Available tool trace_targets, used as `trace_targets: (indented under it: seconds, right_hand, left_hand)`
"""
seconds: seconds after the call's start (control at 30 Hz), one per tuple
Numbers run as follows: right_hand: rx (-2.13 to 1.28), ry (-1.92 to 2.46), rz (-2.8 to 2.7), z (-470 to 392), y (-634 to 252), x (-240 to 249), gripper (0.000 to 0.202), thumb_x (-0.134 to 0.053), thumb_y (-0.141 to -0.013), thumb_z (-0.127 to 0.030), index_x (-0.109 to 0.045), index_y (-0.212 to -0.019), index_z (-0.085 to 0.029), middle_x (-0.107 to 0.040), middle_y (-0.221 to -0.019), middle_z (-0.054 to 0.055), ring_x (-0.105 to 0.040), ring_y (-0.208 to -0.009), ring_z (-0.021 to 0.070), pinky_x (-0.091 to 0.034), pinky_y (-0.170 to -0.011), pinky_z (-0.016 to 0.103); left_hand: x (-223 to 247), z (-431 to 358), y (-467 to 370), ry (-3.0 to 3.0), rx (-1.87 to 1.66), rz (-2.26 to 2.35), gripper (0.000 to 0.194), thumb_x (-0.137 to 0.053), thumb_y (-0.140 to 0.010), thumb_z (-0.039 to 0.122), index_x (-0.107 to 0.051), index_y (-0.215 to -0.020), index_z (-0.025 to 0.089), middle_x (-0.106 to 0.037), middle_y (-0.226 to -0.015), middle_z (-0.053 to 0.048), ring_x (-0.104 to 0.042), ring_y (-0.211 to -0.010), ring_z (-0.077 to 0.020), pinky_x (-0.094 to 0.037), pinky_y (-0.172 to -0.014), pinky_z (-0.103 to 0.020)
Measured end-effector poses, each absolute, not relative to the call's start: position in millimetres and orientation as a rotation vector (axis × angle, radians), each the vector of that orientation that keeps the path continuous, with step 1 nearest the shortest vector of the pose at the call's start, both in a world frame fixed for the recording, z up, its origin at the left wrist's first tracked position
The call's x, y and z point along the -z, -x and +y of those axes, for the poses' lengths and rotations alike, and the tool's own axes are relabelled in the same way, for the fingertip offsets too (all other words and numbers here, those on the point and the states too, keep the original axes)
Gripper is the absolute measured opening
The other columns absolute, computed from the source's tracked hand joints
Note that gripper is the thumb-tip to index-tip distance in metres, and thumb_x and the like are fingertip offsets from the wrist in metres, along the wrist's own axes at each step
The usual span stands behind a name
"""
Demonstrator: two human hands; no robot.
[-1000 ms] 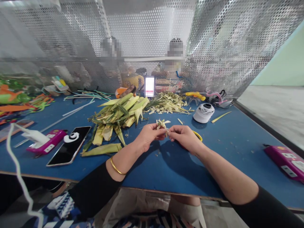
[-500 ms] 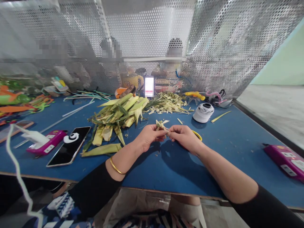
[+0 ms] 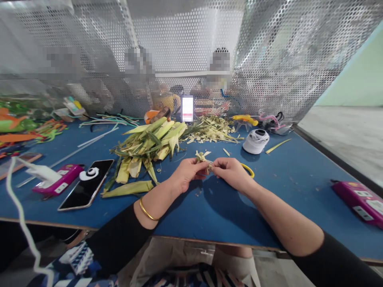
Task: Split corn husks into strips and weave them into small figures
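Left hand (image 3: 189,171): ours, thumb and fingers pinching the husk bundle; gold bangle (image 3: 148,210) on that wrist.
Right hand (image 3: 229,170): ours, thumb and forefinger pinching the bundle's narrow right end; fine detail at the fingertips too small to tell.
Husk bundle (image 3: 201,156): small, pale, between our two hands, held above the table, ragged end pointing up and away from us.
Table (image 3: 185,227): blue top, wood-coloured edge on our side.
Yellow loop (image 3: 249,169): just beyond our right hand, partly hidden by it; we can't tell what it belongs to.
Husk pile (image 3: 155,137): whole leaves, green-yellow, heaped beyond our left forearm; one leaf lies apart on the near side.
Shreds (image 3: 212,129): loose heap past our hands, near the perforated screen (image 3: 185,36).
White spool (image 3: 255,143): upright, beyond our right hand; single husk strip (image 3: 278,146) lies just right of it.
Phone (image 3: 85,189): flat on our left, white coil (image 3: 89,173) on its screen.
Magenta boxes: one (image 3: 61,183) left of the phone, one (image 3: 359,202) at far right.
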State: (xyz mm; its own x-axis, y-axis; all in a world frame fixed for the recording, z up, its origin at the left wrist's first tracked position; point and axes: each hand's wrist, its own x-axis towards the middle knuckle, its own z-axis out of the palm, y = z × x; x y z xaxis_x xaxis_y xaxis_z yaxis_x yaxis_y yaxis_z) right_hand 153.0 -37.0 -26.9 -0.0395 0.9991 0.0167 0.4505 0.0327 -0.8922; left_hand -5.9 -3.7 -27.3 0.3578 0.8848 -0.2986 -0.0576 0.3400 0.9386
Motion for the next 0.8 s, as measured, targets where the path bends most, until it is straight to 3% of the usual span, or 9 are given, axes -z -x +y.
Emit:
trace_targets:
  seconds: [0.2,0.5,0.67,0.8]
  right_hand:
    - [-1.002,1.395,-1.549,-33.7,-156.7,29.6,0.024,-0.061,-0.07,-0.043,-0.06,-0.062,-0.02,-0.058,-0.058,-0.001,-0.049,-0.055,0.0128,-0.038,-0.056,0.026]
    - [-0.69,1.553,-1.781,-33.8,-161.7,26.3,0.014,-0.056,-0.075,-0.028,-0.06,-0.063,-0.021,-0.057,-0.055,-0.002,-0.048,-0.055,0.0133,-0.032,-0.054,0.026]
    - [-0.773,1.466,-1.698,-34.2,-158.8,27.6,0.029,-0.055,-0.081,-0.043,-0.067,-0.068,-0.02,-0.063,-0.063,0.0,-0.053,-0.063,0.0154,-0.036,-0.06,0.027]
    - [-0.988,1.326,-1.406,-33.8,-151.6,33.0,0.027,-0.066,-0.072,-0.046,-0.072,-0.076,-0.02,-0.07,-0.075,0.002,-0.06,-0.074,0.0184,-0.043,-0.07,0.03]
  left_hand:
    - [25.1,0.8,9.7,-1.172,-0.823,1.072,0.035,-0.086,-0.058,0.038,-0.061,-0.063,0.014,-0.057,-0.055,0.002,-0.05,-0.049,-0.0078,-0.044,-0.055,-0.024]
    - [24.1,0.9,10.5,-1.307,-0.78,1.02,0.033,-0.081,-0.06,0.04,-0.059,-0.056,0.015,-0.052,-0.05,0.004,-0.045,-0.047,-0.0071,-0.04,-0.052,-0.022]
    - [24.1,-2.2,7.1,-1.303,-0.786,0.929,0.029,-0.08,-0.063,0.035,-0.06,-0.056,0.015,-0.055,-0.051,0.003,-0.048,-0.049,-0.0077,-0.043,-0.056,-0.023]
    - [23.3,-5.4,4.6,-1.289,-0.764,0.945,0.024,-0.081,-0.064,0.03,-0.063,-0.06,0.015,-0.06,-0.054,0.001,-0.055,-0.052,-0.0096,-0.047,-0.059,-0.024]
